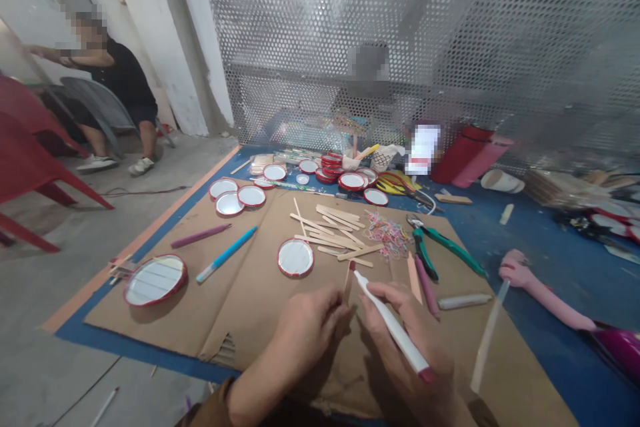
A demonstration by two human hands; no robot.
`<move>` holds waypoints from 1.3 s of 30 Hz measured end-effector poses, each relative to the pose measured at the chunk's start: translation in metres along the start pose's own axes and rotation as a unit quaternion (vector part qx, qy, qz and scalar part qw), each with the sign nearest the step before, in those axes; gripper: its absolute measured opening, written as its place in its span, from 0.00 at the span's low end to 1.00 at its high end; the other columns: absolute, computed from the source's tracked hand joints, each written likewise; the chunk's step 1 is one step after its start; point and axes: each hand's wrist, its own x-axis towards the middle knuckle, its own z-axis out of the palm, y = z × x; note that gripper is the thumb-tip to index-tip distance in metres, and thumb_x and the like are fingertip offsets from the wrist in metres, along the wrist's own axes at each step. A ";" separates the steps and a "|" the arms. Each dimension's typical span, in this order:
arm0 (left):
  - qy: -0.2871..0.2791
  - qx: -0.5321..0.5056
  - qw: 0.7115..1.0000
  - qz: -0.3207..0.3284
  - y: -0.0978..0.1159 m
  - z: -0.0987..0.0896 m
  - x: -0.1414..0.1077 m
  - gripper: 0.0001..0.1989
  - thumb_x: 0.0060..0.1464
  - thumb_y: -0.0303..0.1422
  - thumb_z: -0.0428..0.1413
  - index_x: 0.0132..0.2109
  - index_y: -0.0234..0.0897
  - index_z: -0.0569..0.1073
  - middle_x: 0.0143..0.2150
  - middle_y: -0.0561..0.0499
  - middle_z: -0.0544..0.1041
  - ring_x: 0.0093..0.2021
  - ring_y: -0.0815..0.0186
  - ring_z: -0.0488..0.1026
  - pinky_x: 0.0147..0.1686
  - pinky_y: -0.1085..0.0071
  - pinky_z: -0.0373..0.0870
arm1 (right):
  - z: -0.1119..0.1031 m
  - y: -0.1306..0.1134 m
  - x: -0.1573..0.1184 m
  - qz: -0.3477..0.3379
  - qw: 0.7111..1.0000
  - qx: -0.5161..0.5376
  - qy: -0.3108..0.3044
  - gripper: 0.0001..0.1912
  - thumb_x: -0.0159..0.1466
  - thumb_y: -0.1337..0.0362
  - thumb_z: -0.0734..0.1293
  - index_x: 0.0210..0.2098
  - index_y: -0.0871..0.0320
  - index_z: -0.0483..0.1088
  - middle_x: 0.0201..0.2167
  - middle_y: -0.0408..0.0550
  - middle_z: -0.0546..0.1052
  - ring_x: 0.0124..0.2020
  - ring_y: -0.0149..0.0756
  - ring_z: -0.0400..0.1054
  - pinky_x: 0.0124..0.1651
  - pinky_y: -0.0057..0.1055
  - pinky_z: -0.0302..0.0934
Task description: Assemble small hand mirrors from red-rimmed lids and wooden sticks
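Observation:
My left hand [307,320] pinches a flat wooden craft stick [347,290] upright over the cardboard sheet [255,267]. The top end of that stick is coloured dark red. My right hand [413,337] grips a white marker [390,320] with a red end, its tip at or very near the coloured end of the stick; I cannot tell whether they touch. Just beyond my left hand lies a round red-rimmed lid [295,257]. Loose craft sticks [327,230] and a heap of thin coloured rubber bands [387,233] are farther off.
Green-handled pliers [445,247] and several pens lie on the right. A pink tool [545,297] with a translucent stick rests at far right. At left are a blue pen [227,253] and a lid with sticks [155,280]. Red-rimmed lids [351,181] crowd the back. A person [123,70] sits left.

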 end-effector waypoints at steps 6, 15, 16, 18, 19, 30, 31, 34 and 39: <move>0.002 0.005 1.000 -0.001 -0.003 0.000 0.000 0.11 0.57 0.35 0.47 0.27 0.39 0.62 0.26 0.53 0.69 0.28 0.68 0.64 0.28 0.75 0.54 | 0.000 0.000 0.000 -0.003 1.000 -0.011 -0.019 0.06 0.66 0.67 0.63 0.44 0.57 0.67 0.34 0.46 0.77 0.35 0.32 0.73 0.39 0.27 0.67; -0.003 -0.005 1.000 -0.007 0.001 -0.001 -0.001 0.11 0.58 0.36 0.48 0.27 0.39 0.61 0.25 0.54 0.68 0.28 0.68 0.64 0.28 0.75 0.54 | -0.001 -0.001 -0.003 0.030 0.998 -0.037 0.034 0.07 0.65 0.66 0.64 0.43 0.55 0.68 0.33 0.45 0.76 0.32 0.33 0.73 0.38 0.29 0.68; -0.001 -0.005 1.000 -0.004 0.001 -0.001 -0.001 0.11 0.58 0.35 0.48 0.27 0.39 0.61 0.25 0.54 0.68 0.28 0.68 0.63 0.28 0.75 0.54 | -0.001 -0.002 -0.002 0.024 0.999 -0.037 0.028 0.07 0.65 0.66 0.64 0.44 0.55 0.68 0.34 0.45 0.77 0.32 0.33 0.73 0.38 0.29 0.68; 0.001 -0.008 1.000 0.001 0.000 0.000 -0.001 0.11 0.57 0.35 0.48 0.27 0.39 0.61 0.25 0.54 0.67 0.28 0.68 0.63 0.28 0.75 0.54 | -0.002 -0.003 -0.001 0.021 0.999 -0.032 0.018 0.07 0.65 0.67 0.64 0.44 0.56 0.67 0.35 0.47 0.77 0.34 0.34 0.73 0.38 0.30 0.68; 0.001 -0.009 1.000 0.004 0.000 0.000 -0.001 0.11 0.57 0.35 0.48 0.27 0.39 0.61 0.25 0.54 0.67 0.28 0.68 0.63 0.28 0.75 0.54 | -0.002 -0.003 0.000 0.021 0.999 -0.029 0.015 0.07 0.65 0.67 0.64 0.44 0.56 0.67 0.35 0.47 0.77 0.34 0.34 0.73 0.38 0.30 0.68; 0.004 -0.014 1.000 0.011 -0.001 0.001 0.001 0.11 0.57 0.35 0.48 0.27 0.39 0.62 0.25 0.54 0.68 0.27 0.69 0.62 0.28 0.75 0.53 | -0.001 -0.004 0.001 0.026 1.000 0.003 -0.015 0.07 0.66 0.66 0.63 0.44 0.56 0.67 0.35 0.47 0.77 0.34 0.35 0.74 0.38 0.31 0.68; 0.003 -0.013 1.000 0.009 -0.001 0.001 0.001 0.11 0.57 0.35 0.48 0.27 0.39 0.62 0.25 0.54 0.67 0.27 0.69 0.62 0.28 0.75 0.53 | -0.001 -0.004 0.001 0.025 1.000 0.000 -0.018 0.06 0.66 0.66 0.62 0.44 0.56 0.67 0.35 0.48 0.78 0.34 0.35 0.74 0.38 0.31 0.68; 0.003 -0.013 1.000 0.011 -0.002 0.001 0.000 0.11 0.58 0.34 0.48 0.27 0.39 0.62 0.25 0.54 0.68 0.28 0.69 0.63 0.28 0.75 0.54 | -0.001 -0.003 0.000 0.015 1.000 -0.010 -0.020 0.06 0.66 0.66 0.62 0.43 0.56 0.68 0.34 0.48 0.78 0.33 0.35 0.74 0.37 0.31 0.69; 0.001 0.002 1.000 0.004 -0.001 0.000 -0.001 0.11 0.59 0.34 0.48 0.28 0.39 0.64 0.25 0.54 0.69 0.28 0.69 0.63 0.28 0.76 0.54 | -0.001 -0.002 -0.003 0.059 0.997 -0.040 0.021 0.06 0.66 0.64 0.64 0.42 0.56 0.69 0.32 0.48 0.78 0.31 0.36 0.74 0.38 0.32 0.70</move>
